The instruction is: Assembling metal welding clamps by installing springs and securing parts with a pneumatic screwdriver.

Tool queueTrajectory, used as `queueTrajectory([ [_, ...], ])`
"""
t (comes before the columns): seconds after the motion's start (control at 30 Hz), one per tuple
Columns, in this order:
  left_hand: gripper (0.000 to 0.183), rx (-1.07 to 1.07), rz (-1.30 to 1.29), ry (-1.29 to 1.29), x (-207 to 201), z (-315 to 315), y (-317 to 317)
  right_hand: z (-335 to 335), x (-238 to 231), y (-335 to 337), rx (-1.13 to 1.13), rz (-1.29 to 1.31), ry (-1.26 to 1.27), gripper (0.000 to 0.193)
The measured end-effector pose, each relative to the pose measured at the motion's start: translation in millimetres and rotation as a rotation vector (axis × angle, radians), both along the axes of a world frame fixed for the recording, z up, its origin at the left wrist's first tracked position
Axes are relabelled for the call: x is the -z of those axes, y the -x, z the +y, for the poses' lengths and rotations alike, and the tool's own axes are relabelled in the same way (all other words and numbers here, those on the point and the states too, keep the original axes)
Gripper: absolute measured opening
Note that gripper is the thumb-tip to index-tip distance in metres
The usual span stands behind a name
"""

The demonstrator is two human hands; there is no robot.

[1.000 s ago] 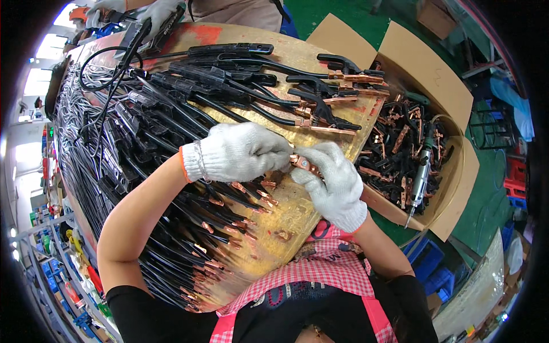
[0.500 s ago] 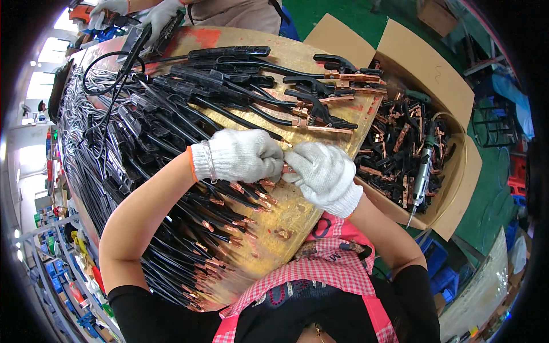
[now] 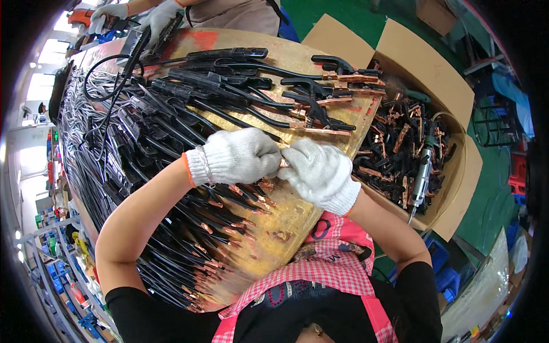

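My left hand (image 3: 239,155) and my right hand (image 3: 321,173), both in white knitted gloves, meet above the table, fingers closed. Between their fingertips shows a small copper piece (image 3: 284,163); the gloves hide most of it, so its exact kind cannot be told. Just behind the hands, a black cable (image 3: 243,118) ends near the fingertips. Below my left wrist lie several black cables with bare copper ends (image 3: 266,201). Beyond the hands, welding electrode holders (image 3: 317,110) with copper jaws and black levers rest on the table, joined to black cables.
On the right, an open cardboard box (image 3: 457,200) holds many copper and black clamp parts, with a silver power screwdriver (image 3: 422,176) lying on top. Grey cable bundles (image 3: 80,137) cover the table's left side. Across the table, a co-worker's gloved hand (image 3: 160,22) is near black handles.
Both hands stay together and shift very slightly, with a little more of the copper piece's surface turned into view. The cables and holders on the table move slightly left.
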State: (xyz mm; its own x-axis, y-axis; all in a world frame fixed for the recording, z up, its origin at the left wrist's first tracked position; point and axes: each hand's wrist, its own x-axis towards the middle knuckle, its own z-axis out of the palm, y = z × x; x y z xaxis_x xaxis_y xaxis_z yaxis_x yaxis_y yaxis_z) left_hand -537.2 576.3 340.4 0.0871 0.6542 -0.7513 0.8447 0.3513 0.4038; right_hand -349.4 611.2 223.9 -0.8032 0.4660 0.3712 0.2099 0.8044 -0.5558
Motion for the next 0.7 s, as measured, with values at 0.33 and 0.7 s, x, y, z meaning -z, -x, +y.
queueTrajectory([
  [0.33, 0.016, 0.350, 0.202, -0.620, 23.8, -36.9, 25.9, 1.9, 2.8, 0.3, 0.012, 0.039, -0.024, 0.026],
  [0.7, 0.013, 0.335, 0.242, -0.603, 27.9, -33.6, 14.3, 3.5, 4.3, 4.6, -0.026, 0.011, -0.050, 0.026],
])
